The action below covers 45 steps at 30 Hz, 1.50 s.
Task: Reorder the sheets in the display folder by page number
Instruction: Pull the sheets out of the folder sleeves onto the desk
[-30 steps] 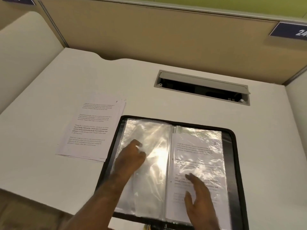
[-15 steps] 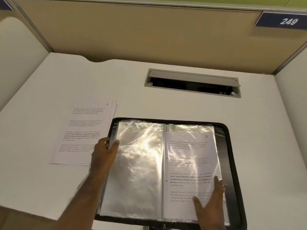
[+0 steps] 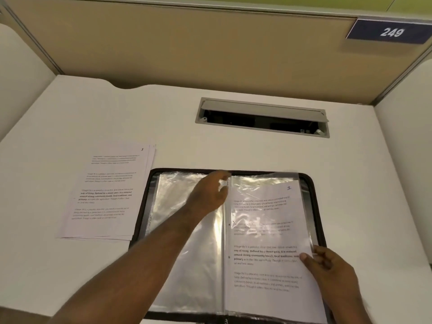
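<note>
Loose sheets (image 3: 105,192) stacked on counter (image 3: 70,113) at left, top page marked 3, just beside display folder (image 3: 313,206). Folder lies open at near centre, left sleeve (image 3: 177,206) empty. Left hand (image 3: 208,195) reaches across left sleeve to far end of spine; fingers curled there, contact blurred, grip cannot tell. Right sleeve holds sheet marked 1 (image 3: 264,242). Right hand (image 3: 327,265) pinches that sleeve's right edge, thumb on top. Cable hatch (image 3: 261,118) far centre. Plate 249 (image 3: 390,31) far right.
</note>
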Motion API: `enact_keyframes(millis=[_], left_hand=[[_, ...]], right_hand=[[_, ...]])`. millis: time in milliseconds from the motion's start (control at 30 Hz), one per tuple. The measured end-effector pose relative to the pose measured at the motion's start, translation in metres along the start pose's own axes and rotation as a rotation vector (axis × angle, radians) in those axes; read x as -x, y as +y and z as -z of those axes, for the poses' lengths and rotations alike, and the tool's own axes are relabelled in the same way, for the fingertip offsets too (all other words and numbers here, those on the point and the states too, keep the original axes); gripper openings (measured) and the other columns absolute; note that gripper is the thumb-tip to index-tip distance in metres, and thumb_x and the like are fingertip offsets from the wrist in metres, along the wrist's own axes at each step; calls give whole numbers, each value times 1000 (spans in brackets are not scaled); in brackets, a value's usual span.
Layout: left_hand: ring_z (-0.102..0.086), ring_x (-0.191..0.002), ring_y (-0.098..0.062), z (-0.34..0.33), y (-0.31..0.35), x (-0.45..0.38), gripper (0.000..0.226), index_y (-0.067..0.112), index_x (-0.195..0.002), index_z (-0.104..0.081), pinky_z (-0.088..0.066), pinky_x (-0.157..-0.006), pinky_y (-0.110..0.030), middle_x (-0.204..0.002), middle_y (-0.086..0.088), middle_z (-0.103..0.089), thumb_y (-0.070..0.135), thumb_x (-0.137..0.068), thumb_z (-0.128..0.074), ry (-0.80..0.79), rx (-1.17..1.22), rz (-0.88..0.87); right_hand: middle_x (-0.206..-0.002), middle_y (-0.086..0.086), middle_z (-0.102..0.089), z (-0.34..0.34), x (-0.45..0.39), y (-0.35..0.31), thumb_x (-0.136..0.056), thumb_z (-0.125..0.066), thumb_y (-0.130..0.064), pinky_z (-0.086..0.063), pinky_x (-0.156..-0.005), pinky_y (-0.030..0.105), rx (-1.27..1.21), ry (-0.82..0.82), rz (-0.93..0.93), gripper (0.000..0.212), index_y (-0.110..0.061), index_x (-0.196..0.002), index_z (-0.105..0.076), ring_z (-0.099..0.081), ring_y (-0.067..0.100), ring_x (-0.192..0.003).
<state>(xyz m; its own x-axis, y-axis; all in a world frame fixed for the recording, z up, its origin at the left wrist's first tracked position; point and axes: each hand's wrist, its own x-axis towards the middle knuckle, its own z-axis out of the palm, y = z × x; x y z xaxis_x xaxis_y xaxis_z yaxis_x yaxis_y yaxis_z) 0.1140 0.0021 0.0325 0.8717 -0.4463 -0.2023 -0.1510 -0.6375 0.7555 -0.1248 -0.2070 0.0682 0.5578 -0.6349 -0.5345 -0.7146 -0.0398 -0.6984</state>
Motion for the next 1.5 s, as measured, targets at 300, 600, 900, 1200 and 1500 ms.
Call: enact_keyframes(millis=[300,600,900,1200,1500], left_hand=[[-53,-126,-20,-28,47,-77,58,24,-148,-42,-41,-107,-33,-138,0,-58,8,-94,-56,-379,-149,-55],[-59,-107,-15,-34,63,-100,48,23,-134,-58,-45,-95,-30,-116,5,-67,13,-88,-70,-502,-241,-84],[-62,-79,-11,-24,64,-101,16,21,-85,-73,-49,-74,-30,-77,10,-68,15,-73,-82,-412,-207,-37],[-60,-92,-8,-13,65,-99,16,26,-87,-78,-35,-95,-33,-85,13,-71,33,-73,-84,-342,-306,-116],[-57,-67,-2,1,63,-91,12,13,-89,-74,-47,-67,-18,-74,9,-67,14,-79,-80,-452,-42,-70]], right_hand=[[-69,-16,-73,8,8,1,-81,-78,-16,-46,-60,22,-49,-55,23,18,-24,-92,-67,-69,3,-62],[-73,-14,-74,8,6,7,-81,-77,-13,-51,-65,26,-42,-73,39,17,-23,-91,-68,-70,2,-64],[-77,-9,-76,8,1,13,-80,-78,-14,-54,-67,28,-41,-67,14,18,-22,-93,-69,-72,7,-67],[-72,-15,-74,7,-4,16,-81,-77,-15,-57,-73,36,-7,-53,3,17,-24,-90,-67,-72,11,-69],[-73,-19,-74,6,-9,19,-82,-77,-20,-56,-68,31,29,-60,17,17,-26,-94,-66,-71,6,-65]])
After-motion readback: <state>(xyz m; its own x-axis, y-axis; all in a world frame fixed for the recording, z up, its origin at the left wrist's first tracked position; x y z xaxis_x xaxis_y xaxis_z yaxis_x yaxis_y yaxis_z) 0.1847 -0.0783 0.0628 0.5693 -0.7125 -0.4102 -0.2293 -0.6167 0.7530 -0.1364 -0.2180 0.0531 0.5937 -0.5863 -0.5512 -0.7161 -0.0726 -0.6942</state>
